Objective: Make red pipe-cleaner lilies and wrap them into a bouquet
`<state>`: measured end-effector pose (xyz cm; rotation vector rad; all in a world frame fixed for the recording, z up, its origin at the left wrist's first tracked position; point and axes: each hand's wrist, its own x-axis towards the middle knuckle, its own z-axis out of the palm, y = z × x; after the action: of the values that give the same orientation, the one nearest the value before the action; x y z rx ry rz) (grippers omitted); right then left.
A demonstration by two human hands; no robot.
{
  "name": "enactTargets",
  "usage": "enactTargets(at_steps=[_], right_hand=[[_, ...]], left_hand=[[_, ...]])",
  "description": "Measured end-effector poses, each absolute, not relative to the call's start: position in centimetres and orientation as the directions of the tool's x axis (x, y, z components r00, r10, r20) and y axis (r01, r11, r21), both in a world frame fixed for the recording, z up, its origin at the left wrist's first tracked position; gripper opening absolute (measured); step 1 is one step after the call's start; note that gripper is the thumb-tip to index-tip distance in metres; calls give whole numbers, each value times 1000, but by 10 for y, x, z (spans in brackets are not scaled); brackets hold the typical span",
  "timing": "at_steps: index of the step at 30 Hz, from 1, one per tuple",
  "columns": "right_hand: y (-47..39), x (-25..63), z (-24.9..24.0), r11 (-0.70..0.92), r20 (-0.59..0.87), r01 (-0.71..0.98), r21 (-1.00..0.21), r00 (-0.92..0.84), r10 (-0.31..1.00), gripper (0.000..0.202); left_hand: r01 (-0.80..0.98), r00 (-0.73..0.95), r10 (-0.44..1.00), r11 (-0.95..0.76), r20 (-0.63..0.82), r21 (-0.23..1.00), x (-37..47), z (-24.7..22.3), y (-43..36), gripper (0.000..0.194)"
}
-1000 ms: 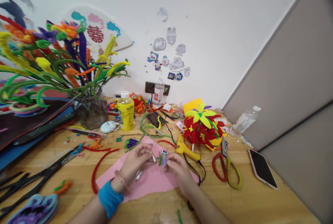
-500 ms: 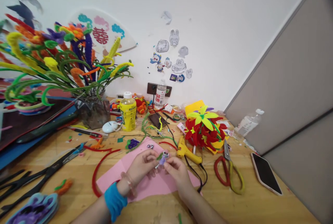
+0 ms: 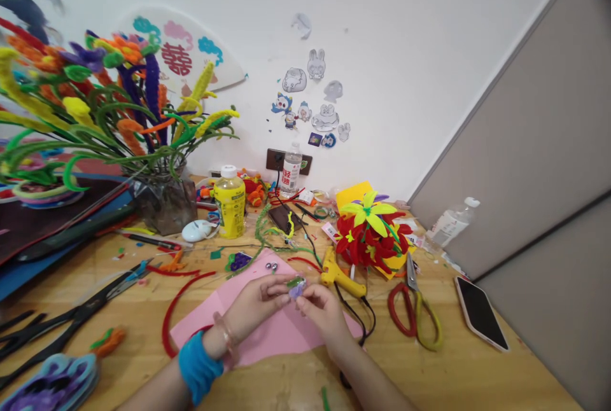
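Above a pink sheet of paper (image 3: pixel 272 338), both hands meet at a small purple and green fuzzy piece (image 3: pixel 296 288). My left hand (image 3: pixel 260 303), with a blue band and a bracelet at the wrist, pinches it from the left. From the other side my right hand (image 3: pixel 324 314) grips its edge with thumb and forefinger. The piece's exact shape is too small to make out. Two little shiny beads (image 3: pixel 272 266) lie on the paper just beyond the fingers. Right of them rests a yellow glue gun (image 3: pixel 341 276).
Red-and-yellow-handled scissors (image 3: pixel 413 309) and a phone (image 3: pixel 481 312) lie to the right. Black scissors (image 3: pixel 71 322) lie on the left. A yellow bottle (image 3: pixel 230 204), a vase (image 3: pixel 165 201) of fuzzy flowers and a red flower bunch (image 3: pixel 370 236) stand farther back.
The purple and green piece has been turned between my fingers, and its small dark dots no longer show. The whole view has shifted slightly, moving things a little left.
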<state>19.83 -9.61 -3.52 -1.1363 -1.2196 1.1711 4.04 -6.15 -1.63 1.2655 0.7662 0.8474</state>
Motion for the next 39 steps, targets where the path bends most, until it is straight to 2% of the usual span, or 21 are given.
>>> enactTargets(at_steps=[5, 8, 9, 11, 13, 16, 20, 26, 32, 35, 39], right_hand=[[-97, 200, -36, 132, 128, 70, -989, -54, 990, 23], [-98, 205, -34, 279, 270, 280, -919, -73, 960, 18], [-99, 207, -33, 354, 344, 398, -846, -99, 934, 17], [-102, 211, -29, 485, 468, 620, -617, -206, 859, 17], [-104, 215, -26, 537, 505, 738, -409, -307, 807, 19], [-105, 216, -25, 530, 487, 793, -300, -351, 800, 22], [-106, 214, -28, 528, 471, 808, -261, -371, 800, 22], [-108, 210, -29, 518, 521, 830, -208, -354, 777, 25], [-107, 208, -29, 496, 548, 846, -196, -325, 770, 27], [-107, 209, -32, 517, 569, 827, -221, -321, 757, 26], [-105, 209, -38, 546, 621, 768, -334, -257, 741, 23]], left_hand=[[-47, 460, 887, 59, -31, 997, 37, -14, -59, 22], [-4, 428, 904, 23, -19, 1000, 34, -11, -57, 22], [21, 411, 912, 12, -19, 1000, 33, -10, -57, 22], [69, 383, 923, -1, -25, 998, 31, -9, -56, 24], [95, 386, 922, -9, -29, 995, 29, -9, -55, 26], [103, 405, 914, -26, -18, 994, 28, -12, -54, 27], [83, 428, 903, -6, -30, 997, 30, -15, -54, 28], [72, 438, 898, 6, -37, 997, 32, -16, -57, 31], [33, 446, 893, 39, -50, 999, 33, -18, -57, 33], [27, 445, 892, 71, -75, 997, 34, -16, -58, 34], [-9, 442, 886, 158, -138, 987, 35, -11, -61, 36]])
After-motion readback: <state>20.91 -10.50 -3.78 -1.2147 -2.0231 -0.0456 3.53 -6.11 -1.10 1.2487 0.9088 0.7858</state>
